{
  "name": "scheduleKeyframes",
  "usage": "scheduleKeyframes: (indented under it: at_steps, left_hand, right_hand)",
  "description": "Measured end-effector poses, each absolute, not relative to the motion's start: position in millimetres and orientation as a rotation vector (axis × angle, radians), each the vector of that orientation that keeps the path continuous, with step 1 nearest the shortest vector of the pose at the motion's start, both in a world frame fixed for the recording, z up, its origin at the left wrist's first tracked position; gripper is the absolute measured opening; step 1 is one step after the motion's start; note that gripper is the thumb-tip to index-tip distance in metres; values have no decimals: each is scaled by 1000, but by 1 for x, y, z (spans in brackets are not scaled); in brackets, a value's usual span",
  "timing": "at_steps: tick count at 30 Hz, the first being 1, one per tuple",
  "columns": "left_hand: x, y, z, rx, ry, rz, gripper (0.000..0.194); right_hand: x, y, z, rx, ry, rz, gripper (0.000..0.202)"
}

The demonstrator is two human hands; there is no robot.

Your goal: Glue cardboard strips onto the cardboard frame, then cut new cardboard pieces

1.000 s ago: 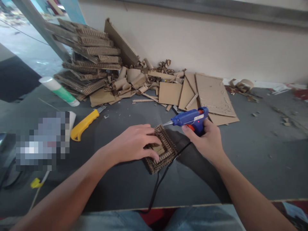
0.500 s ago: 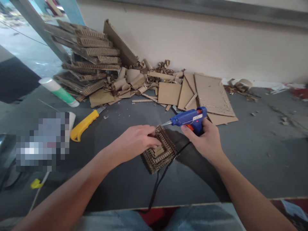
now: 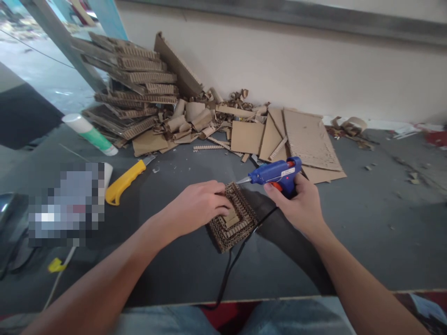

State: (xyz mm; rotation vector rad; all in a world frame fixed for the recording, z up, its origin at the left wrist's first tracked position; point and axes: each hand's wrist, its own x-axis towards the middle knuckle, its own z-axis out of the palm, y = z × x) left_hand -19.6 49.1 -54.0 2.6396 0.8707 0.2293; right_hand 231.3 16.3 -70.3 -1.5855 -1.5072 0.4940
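Note:
A small stepped block of layered corrugated cardboard (image 3: pixel 240 226) lies on the dark table in front of me, its ridged strips forming nested rectangles around a flat centre. My left hand (image 3: pixel 199 204) grips it from the left, fingers curled over its far left part; the fingertips are partly hidden. In my right hand (image 3: pixel 303 202) is a blue glue gun (image 3: pixel 274 172) with an orange trigger and a small red light. Its metal nozzle points left, close to the block's far corner. A black cord (image 3: pixel 226 274) runs past the block's right side toward the table's front edge.
A yellow utility knife (image 3: pixel 125 181) and a white-green tube (image 3: pixel 91 135) lie at left, near a blurred-out object (image 3: pixel 68 200). Behind them rises a stack of cardboard slabs (image 3: pixel 146 77). Scraps (image 3: pixel 192 118) and flat cardboard sheets (image 3: pixel 310 139) line the wall.
The view has shifted slightly, so the background sits a little farther right. My left fingers have moved slightly on the block; the glue gun stays near its far corner.

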Motion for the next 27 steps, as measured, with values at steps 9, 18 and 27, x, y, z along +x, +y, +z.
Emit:
scheduleKeyframes:
  at_steps: [9, 18, 27]
  left_hand:
    - [-20, 48, -53, 2619, 892, 188, 20]
    - [-20, 49, -52, 2566, 923, 171, 21]
    - [-20, 47, -48, 2606, 877, 186, 22]
  right_hand:
    - [233, 17, -73, -1561, -1507, 501, 31]
    - [231, 18, -72, -1568, -1486, 516, 31]
    - [231, 18, -71, -1596, -1487, 499, 31]
